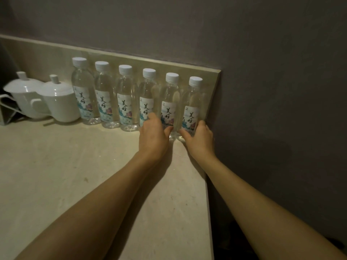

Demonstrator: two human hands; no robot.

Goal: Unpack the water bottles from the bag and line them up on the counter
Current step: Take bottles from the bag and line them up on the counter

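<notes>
Pale stone forms the counter (pixel 65 175), over which two bare forearms are stretched. The left hand (pixel 153 135) is curled around the base of the fourth bottle (pixel 147 98), its thumb laid against the fifth bottle (pixel 170 104). The right hand (pixel 200 136) is wrapped around the base of the sixth bottle (pixel 193 107), at the counter's right end. Six white-capped water bottles are lined upright along the backsplash (pixel 56 53), close together. Two lidded white cups (pixel 56 102) are seen at the row's left end.
</notes>
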